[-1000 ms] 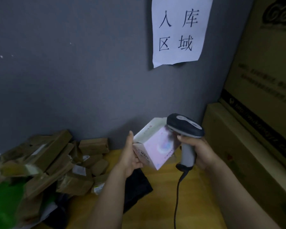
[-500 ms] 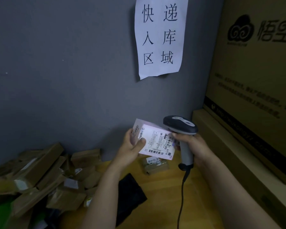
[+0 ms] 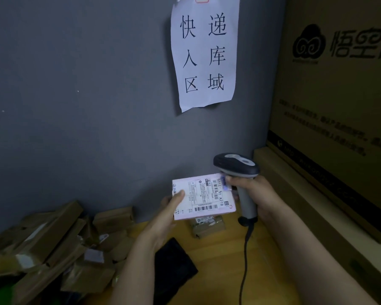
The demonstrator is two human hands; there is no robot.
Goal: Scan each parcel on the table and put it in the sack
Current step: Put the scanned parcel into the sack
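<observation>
Above table [image 3: 218,256]: left hand [image 3: 166,213] holds flat box [image 3: 204,195]; right hand [image 3: 255,194], plastic-looking scanner [image 3: 235,165].

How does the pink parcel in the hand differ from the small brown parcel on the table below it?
The pink parcel is held in the air by the left hand; the brown parcel lies on the table. The pink parcel looks larger than the brown parcel. Both bear a printed label.

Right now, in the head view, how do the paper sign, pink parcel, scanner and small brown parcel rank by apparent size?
1. paper sign
2. pink parcel
3. scanner, close to the parcel; partly hidden by the right hand
4. small brown parcel, partly covered, so unsure
</observation>
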